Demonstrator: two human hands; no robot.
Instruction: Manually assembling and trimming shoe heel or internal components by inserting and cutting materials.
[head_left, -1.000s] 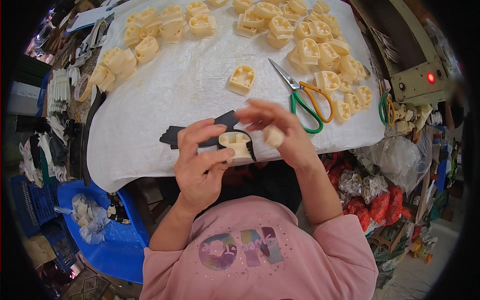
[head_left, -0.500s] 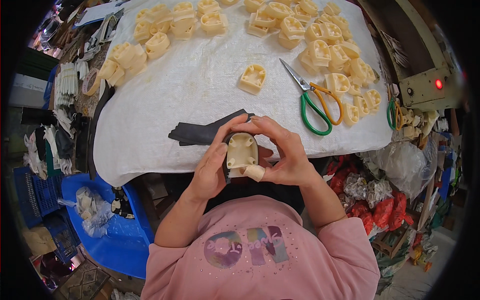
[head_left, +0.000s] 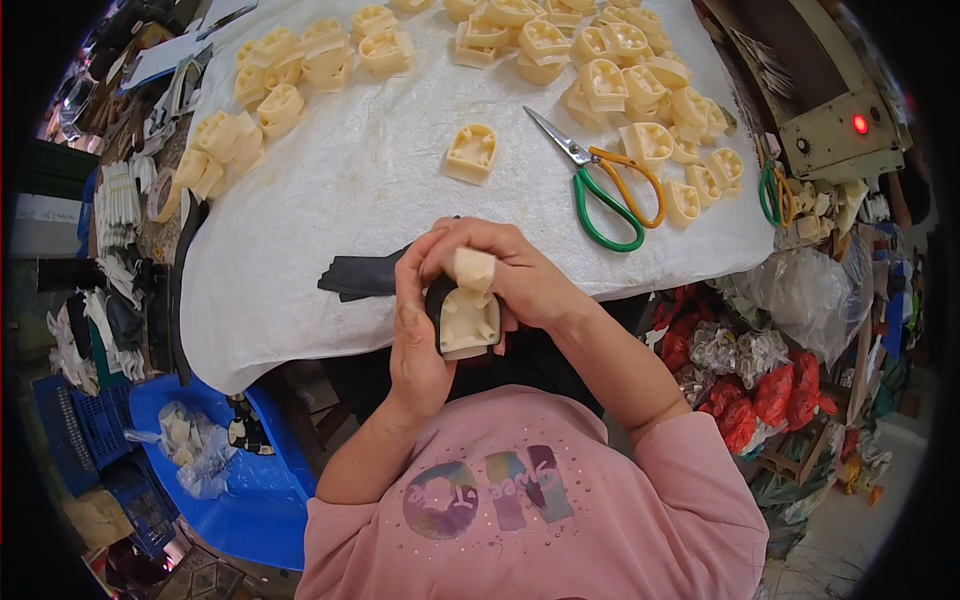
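A cream, hollow plastic piece [head_left: 470, 328] with a rounded end and small posts inside is held close in front of me. A black strip [head_left: 435, 303] runs round its outer wall. My left hand [head_left: 412, 345] is closed along the left side of the piece. My right hand [head_left: 515, 272] curls over its far end, and the thumb, wrapped in a beige cover [head_left: 473, 268], presses there. Some of the right fingers are hidden behind the piece. Just beyond my left hand, flat black strips [head_left: 362, 276] lie on the white-covered table [head_left: 270, 300].
Scissors [head_left: 600, 180] with green and orange handles lie to the right. One loose cream piece [head_left: 471, 153] sits mid-table; many others [head_left: 605, 85] are heaped at the back. A blue plastic chair [head_left: 235, 510] stands at lower left, red bags [head_left: 775, 390] at right.
My right hand has shifted from the right side of the piece to its far end, with the wrapped thumb moving from the near edge to the top. The whole view has shifted slightly.
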